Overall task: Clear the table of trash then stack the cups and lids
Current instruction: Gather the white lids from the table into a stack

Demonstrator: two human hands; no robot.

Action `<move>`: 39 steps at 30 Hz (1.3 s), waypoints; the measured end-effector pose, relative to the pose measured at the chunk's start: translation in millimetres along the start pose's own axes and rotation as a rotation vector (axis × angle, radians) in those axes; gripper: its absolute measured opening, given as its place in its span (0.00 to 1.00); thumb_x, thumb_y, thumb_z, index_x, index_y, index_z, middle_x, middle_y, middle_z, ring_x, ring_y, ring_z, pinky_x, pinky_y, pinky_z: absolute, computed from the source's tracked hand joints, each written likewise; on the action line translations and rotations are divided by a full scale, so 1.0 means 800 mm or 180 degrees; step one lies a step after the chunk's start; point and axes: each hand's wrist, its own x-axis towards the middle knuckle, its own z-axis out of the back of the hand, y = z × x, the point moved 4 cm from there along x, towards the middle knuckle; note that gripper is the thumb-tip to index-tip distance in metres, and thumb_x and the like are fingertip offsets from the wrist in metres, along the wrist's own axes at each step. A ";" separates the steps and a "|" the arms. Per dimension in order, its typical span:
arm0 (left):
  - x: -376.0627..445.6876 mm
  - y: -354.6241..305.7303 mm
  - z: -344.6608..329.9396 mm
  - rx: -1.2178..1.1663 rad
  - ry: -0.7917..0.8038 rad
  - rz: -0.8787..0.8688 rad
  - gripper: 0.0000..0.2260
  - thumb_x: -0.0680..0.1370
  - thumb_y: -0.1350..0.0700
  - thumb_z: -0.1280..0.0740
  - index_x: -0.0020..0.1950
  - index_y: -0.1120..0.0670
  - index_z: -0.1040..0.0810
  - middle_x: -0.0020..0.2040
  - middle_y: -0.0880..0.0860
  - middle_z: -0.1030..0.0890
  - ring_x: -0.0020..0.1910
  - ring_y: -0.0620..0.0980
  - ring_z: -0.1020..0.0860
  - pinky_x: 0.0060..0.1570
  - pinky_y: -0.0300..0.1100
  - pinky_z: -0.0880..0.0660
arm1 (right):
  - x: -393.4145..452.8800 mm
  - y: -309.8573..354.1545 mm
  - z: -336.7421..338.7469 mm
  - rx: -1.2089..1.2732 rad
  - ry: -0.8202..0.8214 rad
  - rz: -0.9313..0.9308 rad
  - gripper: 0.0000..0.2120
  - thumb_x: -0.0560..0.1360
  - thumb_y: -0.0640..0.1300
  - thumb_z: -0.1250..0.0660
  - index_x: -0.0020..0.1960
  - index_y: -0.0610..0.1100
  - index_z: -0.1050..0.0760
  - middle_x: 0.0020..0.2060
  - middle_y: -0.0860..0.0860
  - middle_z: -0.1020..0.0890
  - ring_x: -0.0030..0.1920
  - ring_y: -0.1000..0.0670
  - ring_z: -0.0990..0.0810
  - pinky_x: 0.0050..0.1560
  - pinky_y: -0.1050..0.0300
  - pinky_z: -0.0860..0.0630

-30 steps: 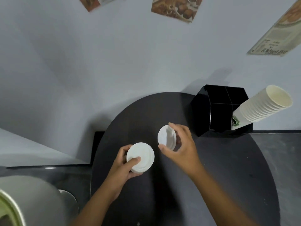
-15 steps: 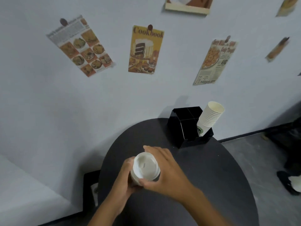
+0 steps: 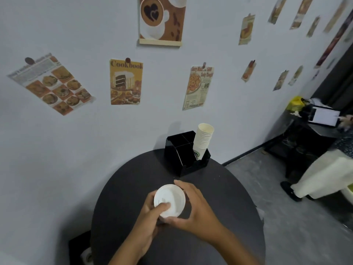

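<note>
- While both of your hands close round the white round plastic lids (image 3: 169, 200), the step in hand reads as lid stacking; they sit above the near-middle of the round black table (image 3: 219, 197).
- Left hand (image 3: 150, 217): fingers curled under the lids from the left, thumb pressed on the top face near its near edge.
- Right hand (image 3: 196, 207): fingers wrapped round the right and far rim, thumb along the near rim.
- How many lids are pressed together cannot be told; only the top face shows.
- Stack of white paper cups (image 3: 203, 140) stands tilted in the right compartment of the black divided plastic organiser (image 3: 183, 155), at the far edge of the table, well apart from your hands.
- No loose trash is seen on the tabletop; judged: clearing is done, cups are stacked.
- Next move, judged: square the rims, then carry the lids far-right to the organiser and set them in a free compartment without knocking the leaning cups.
</note>
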 end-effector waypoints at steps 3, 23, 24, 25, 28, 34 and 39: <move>0.004 0.004 -0.020 0.0016 0.0058 0.0004 0.15 0.79 0.63 0.30 0.62 0.47 0.20 0.57 0.55 0.15 0.55 0.59 0.15 0.50 0.56 0.16 | -0.016 -0.013 0.020 0.0299 -0.0095 -0.0148 0.40 0.69 0.57 0.21 0.75 0.62 0.37 0.70 0.66 0.30 0.70 0.60 0.29 0.67 0.60 0.26; 0.142 0.033 -0.214 0.0370 -0.0274 -0.0431 0.24 0.76 0.52 0.28 0.70 0.34 0.27 0.64 0.46 0.19 0.62 0.56 0.18 0.56 0.62 0.18 | 0.051 -0.223 0.164 0.1445 -0.0020 -0.0280 0.39 0.71 0.49 0.21 0.75 0.66 0.36 0.71 0.63 0.28 0.72 0.55 0.28 0.64 0.51 0.21; 0.151 0.035 -0.221 0.0376 -0.0302 -0.0447 0.24 0.77 0.51 0.28 0.70 0.33 0.28 0.63 0.46 0.18 0.62 0.55 0.17 0.57 0.62 0.18 | 0.059 -0.234 0.169 0.1510 -0.0012 -0.0296 0.39 0.71 0.49 0.21 0.75 0.66 0.36 0.71 0.62 0.28 0.72 0.55 0.28 0.64 0.51 0.20; 0.159 0.036 -0.228 0.0367 -0.0325 -0.0460 0.22 0.79 0.51 0.28 0.69 0.33 0.28 0.63 0.46 0.18 0.62 0.54 0.17 0.57 0.62 0.18 | 0.066 -0.244 0.173 0.1589 -0.0006 -0.0320 0.39 0.70 0.49 0.21 0.75 0.66 0.36 0.71 0.61 0.27 0.71 0.54 0.27 0.62 0.51 0.20; 0.180 0.040 -0.241 0.0375 -0.0352 -0.0461 0.20 0.82 0.54 0.31 0.68 0.32 0.27 0.63 0.45 0.17 0.63 0.51 0.18 0.56 0.57 0.17 | 0.084 -0.273 0.177 0.1765 -0.0022 -0.0393 0.39 0.71 0.48 0.20 0.75 0.63 0.35 0.72 0.59 0.27 0.71 0.53 0.26 0.64 0.49 0.21; 0.205 0.045 -0.238 0.0725 -0.0441 -0.0433 0.20 0.81 0.49 0.33 0.71 0.33 0.31 0.67 0.44 0.20 0.66 0.44 0.20 0.54 0.43 0.18 | 0.107 -0.299 0.162 0.1881 -0.0039 -0.0427 0.39 0.70 0.50 0.20 0.76 0.61 0.35 0.72 0.60 0.26 0.72 0.54 0.28 0.70 0.49 0.26; 0.232 0.044 -0.224 0.1072 -0.0490 -0.0561 0.20 0.79 0.44 0.32 0.69 0.31 0.29 0.69 0.44 0.21 0.69 0.45 0.22 0.57 0.41 0.19 | 0.126 -0.310 0.146 0.1804 -0.0092 -0.0493 0.39 0.70 0.52 0.20 0.75 0.64 0.36 0.71 0.62 0.27 0.72 0.56 0.29 0.69 0.50 0.24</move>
